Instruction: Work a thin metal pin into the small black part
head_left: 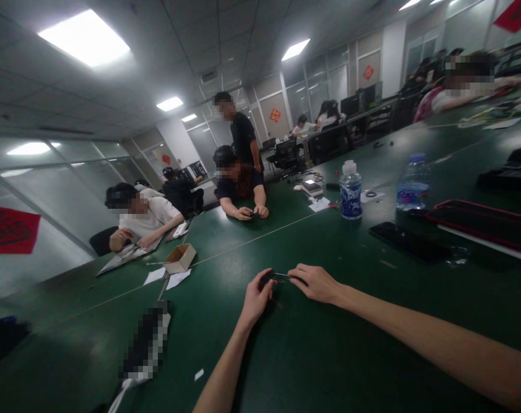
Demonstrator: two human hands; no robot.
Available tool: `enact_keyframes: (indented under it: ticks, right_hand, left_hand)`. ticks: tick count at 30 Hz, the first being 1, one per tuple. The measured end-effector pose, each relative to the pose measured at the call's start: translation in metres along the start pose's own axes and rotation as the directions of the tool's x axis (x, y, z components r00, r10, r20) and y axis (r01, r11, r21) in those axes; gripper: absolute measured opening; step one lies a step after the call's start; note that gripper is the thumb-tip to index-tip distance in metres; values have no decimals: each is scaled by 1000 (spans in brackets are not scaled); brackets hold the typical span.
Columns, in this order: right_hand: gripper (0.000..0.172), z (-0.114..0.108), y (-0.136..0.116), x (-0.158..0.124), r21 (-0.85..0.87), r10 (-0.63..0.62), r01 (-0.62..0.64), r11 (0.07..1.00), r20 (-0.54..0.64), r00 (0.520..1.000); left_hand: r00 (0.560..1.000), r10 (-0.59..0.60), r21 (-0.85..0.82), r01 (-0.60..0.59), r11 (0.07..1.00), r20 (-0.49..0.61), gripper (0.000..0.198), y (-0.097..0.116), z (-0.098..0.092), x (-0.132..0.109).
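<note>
Above the green table, my left hand point(257, 295) is closed around a small dark object point(267, 277), too blurred to identify and partly covered by my fingers. My right hand point(315, 282) grips a slim screwdriver point(282, 275) by its dark handle. Its thin metal shaft points left, and the tip meets or nearly meets the small dark object; I cannot tell which. Both hands are close together near the middle of the view, low over the tabletop.
Right of my hands lie a black phone point(408, 241), two water bottles point(351, 192) and a red-edged tray point(484, 223). On the left are an open cardboard box point(180, 258), paper pieces point(177, 279) and a pixelated dark item point(146, 341). Co-workers point(243, 183) sit across the table point(329, 355).
</note>
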State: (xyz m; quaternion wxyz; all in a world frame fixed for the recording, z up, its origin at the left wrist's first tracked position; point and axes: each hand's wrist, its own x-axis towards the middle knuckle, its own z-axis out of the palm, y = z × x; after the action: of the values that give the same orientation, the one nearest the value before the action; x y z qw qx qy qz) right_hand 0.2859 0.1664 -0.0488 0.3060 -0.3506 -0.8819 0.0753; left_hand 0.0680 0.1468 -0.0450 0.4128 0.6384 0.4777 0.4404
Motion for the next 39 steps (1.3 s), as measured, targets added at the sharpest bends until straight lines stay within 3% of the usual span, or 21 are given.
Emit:
enact_keyframes:
  ticks: [9, 18, 26, 31, 39]
  right_hand:
    - [27, -1, -2, -1, -17, -2, 2, 1000, 28, 1000]
    - [23, -3, -5, -5, -30, -81, 82, 996, 10, 997]
    - [24, -3, -4, -7, 54, -90, 90, 995, 12, 996]
    - [28, -7, -7, -7, 126, -123, 120, 985, 19, 992]
    - [26, -11, -9, -8, 170, -149, 158, 973, -63, 987]
  left_hand:
    - [996, 57, 165, -46, 985, -66, 46, 2, 3, -4]
    - [993, 106, 329, -85, 941, -48, 34, -2, -1, -10]
    - [978, 207, 299, -206, 932, 28, 20, 13, -4, -14]
    - [981, 186, 234, -194, 953, 58, 21, 15, -6, -21]
    - [989, 130, 105, -136, 985, 69, 24, 16, -3, -25]
